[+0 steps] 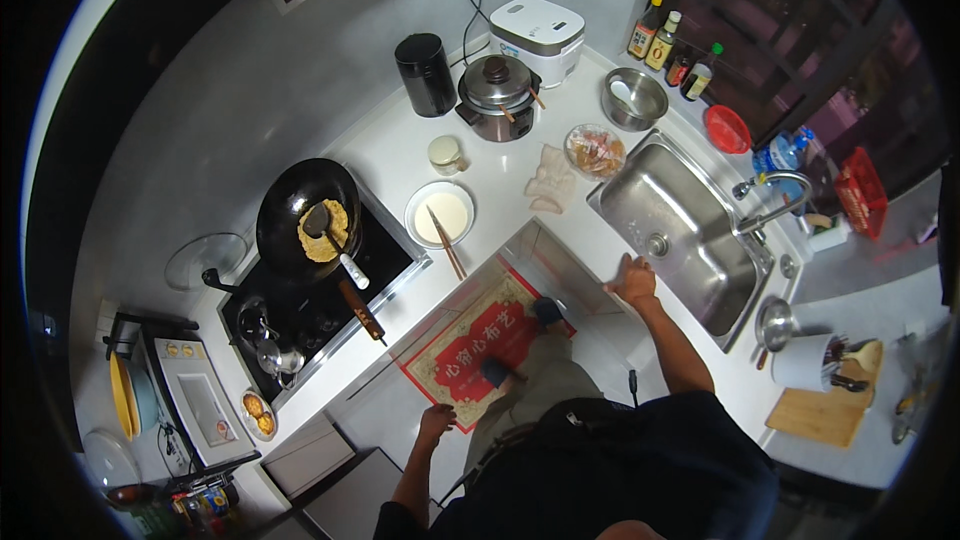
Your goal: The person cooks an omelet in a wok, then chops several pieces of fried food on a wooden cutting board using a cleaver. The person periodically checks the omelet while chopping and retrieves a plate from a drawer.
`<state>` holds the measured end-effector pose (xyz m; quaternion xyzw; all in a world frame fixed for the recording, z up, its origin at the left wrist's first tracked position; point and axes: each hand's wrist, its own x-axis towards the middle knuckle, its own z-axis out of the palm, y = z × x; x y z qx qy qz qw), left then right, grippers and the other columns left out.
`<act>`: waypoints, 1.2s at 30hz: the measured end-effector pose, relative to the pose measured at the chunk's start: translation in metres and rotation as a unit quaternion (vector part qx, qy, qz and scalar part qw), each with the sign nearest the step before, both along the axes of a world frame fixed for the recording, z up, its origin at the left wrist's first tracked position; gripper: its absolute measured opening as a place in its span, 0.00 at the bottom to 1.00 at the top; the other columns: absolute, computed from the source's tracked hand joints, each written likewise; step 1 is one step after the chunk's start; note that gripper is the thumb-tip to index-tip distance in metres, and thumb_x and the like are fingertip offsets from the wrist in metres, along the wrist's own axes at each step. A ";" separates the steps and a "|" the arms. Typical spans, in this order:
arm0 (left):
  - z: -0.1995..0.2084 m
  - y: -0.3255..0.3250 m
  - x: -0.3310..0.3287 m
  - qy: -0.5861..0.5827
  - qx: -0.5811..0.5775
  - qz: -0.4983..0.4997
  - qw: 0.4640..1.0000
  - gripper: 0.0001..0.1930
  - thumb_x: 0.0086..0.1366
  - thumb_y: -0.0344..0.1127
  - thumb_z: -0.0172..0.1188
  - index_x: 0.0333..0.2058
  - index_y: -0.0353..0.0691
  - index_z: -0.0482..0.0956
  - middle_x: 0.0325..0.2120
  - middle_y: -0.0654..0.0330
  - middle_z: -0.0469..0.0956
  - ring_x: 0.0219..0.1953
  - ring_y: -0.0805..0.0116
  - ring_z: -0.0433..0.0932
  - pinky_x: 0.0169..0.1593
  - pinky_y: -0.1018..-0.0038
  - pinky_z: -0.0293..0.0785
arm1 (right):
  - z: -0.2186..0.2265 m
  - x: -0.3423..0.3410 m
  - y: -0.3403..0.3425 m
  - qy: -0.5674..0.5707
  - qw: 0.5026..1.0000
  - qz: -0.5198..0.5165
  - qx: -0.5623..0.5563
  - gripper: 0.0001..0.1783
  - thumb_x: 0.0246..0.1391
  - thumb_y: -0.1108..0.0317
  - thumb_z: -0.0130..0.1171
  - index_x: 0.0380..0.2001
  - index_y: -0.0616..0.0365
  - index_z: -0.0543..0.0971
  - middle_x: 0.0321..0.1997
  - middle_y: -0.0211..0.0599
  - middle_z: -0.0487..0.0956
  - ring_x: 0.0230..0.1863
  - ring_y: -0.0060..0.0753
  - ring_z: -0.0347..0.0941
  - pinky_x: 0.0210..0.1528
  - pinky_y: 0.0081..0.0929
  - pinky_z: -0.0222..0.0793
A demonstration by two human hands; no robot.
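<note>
My right hand (633,282) is at the counter edge beside the sink (655,245), with its fingers apart and nothing seen in them. Low over the floor, my left hand (437,423) hangs with loosely bent fingers and no object visible in it. A black wok (285,197) sits on the hob (402,253), holding a yellow egg pancake (337,216). On the pancake rests a turner (347,263), its handle leaning towards me. Right of the hob stands a white bowl (413,205) of pale batter, with chopsticks (451,252) lying across its rim.
A lidded pot (500,122), rice cooker (540,35), black canister (425,75) and jar (445,154) stand behind. Near the sink are a plate of food (597,151), steel bowl (634,100) and faucet (780,180). A plate of fried pieces (258,414) lies left. Underfoot is a red mat (485,350).
</note>
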<state>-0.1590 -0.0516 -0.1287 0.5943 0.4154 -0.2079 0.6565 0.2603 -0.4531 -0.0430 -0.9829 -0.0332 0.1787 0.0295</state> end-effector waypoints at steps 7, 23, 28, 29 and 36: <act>0.038 -0.051 0.160 -0.076 0.077 -0.179 0.978 0.14 0.63 0.33 0.59 0.46 0.35 0.82 0.31 0.55 0.83 0.31 0.70 0.82 0.35 0.72 0.78 | -0.020 0.086 0.052 -0.153 0.951 0.038 0.268 0.33 0.46 0.57 0.70 0.54 0.60 0.76 0.37 0.51 0.82 0.43 0.54 0.79 0.48 0.45 0.74; 0.026 -0.147 0.239 -0.011 0.116 -0.095 0.989 0.14 0.60 0.39 0.61 0.43 0.40 0.83 0.34 0.50 0.84 0.41 0.55 0.84 0.44 0.62 0.78 | -0.032 0.186 0.224 -0.120 0.902 0.261 0.322 0.23 0.49 0.67 0.65 0.49 0.60 0.77 0.51 0.49 0.74 0.51 0.53 0.73 0.52 0.46 0.72; 0.018 -0.156 0.220 0.010 0.137 -0.038 0.990 0.16 0.62 0.42 0.61 0.45 0.41 0.82 0.36 0.46 0.83 0.42 0.50 0.83 0.47 0.62 0.78 | -0.025 0.196 0.239 -0.131 0.868 0.291 0.381 0.36 0.52 0.66 0.64 0.63 0.61 0.65 0.60 0.56 0.71 0.59 0.57 0.70 0.62 0.45 0.64; 0.017 -0.146 0.219 -0.008 0.126 -0.034 0.991 0.16 0.62 0.42 0.60 0.45 0.41 0.82 0.36 0.46 0.83 0.41 0.51 0.83 0.47 0.62 0.78 | -0.026 0.194 0.240 -0.143 0.860 0.283 0.401 0.35 0.52 0.66 0.64 0.62 0.63 0.67 0.60 0.57 0.71 0.59 0.57 0.69 0.62 0.44 0.65; 0.014 -0.142 0.209 -0.071 -0.029 -0.019 0.997 0.13 0.62 0.31 0.60 0.45 0.33 0.79 0.33 0.56 0.83 0.30 0.66 0.82 0.30 0.72 0.77 | -0.064 0.106 0.151 -0.001 0.944 0.198 0.262 0.09 0.50 0.72 0.56 0.35 0.61 0.80 0.29 0.52 0.80 0.33 0.55 0.78 0.37 0.49 0.74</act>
